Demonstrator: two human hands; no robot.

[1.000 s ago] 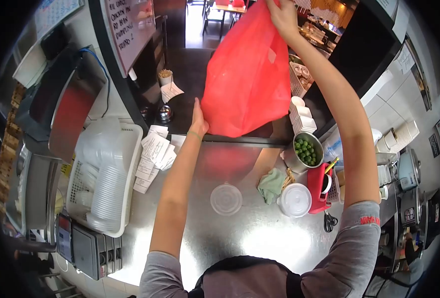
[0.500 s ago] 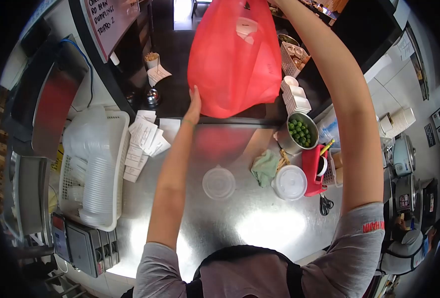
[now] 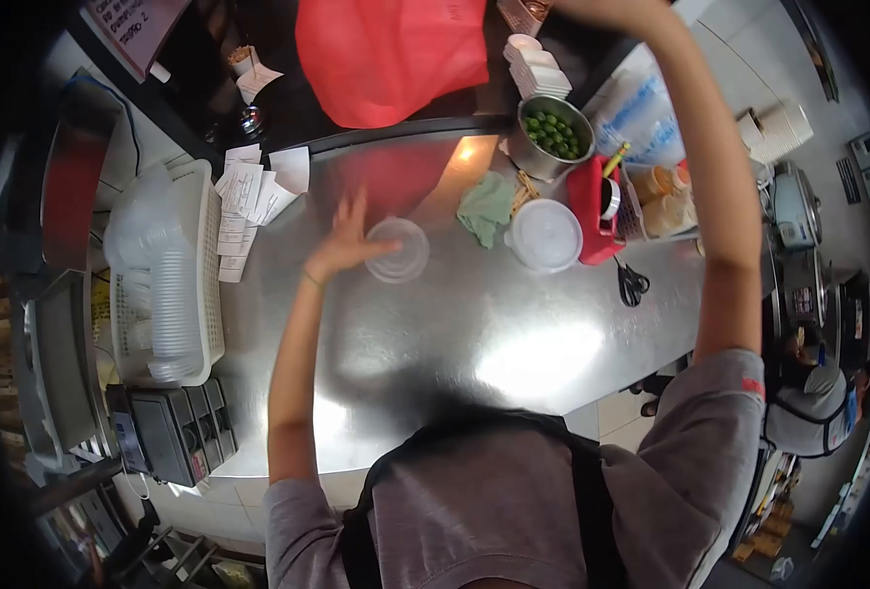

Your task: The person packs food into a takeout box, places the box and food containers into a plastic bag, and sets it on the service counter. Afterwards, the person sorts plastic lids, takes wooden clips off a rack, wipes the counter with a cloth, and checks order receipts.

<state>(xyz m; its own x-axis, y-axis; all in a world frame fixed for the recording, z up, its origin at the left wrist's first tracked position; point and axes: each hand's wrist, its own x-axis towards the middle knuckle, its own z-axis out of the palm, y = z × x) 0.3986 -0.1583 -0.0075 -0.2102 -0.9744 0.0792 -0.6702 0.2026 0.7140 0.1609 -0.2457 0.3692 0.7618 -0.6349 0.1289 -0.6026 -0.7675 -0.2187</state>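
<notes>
My left hand [image 3: 345,243] is over the steel counter with its fingers spread and nothing in it. Its thumb overlaps the left side of a clear round plastic lid [image 3: 406,257]; whether they touch I cannot tell. At the top edge, my right hand [image 3: 607,12] is partly cut off and blurred, close to a basket [image 3: 525,14] on the dark ledge. A red plastic bag [image 3: 391,64] sits on that ledge, away from both hands, its upper part out of view. A second round container with a whitish lid [image 3: 545,237] stands beside a green cloth [image 3: 486,208].
Left lies a white basket [image 3: 204,285] of stacked clear lids, beside paper slips [image 3: 242,201]. A metal pot of small green limes [image 3: 553,135], a red holder [image 3: 592,216], black-handled scissors [image 3: 633,285] and a jar basket [image 3: 661,201] stand right. Another person [image 3: 810,407] is at far right.
My left hand has left the red bag and come down toward the clear lid. My right hand has moved right, away from the bag's top. The camera view has tilted downward.
</notes>
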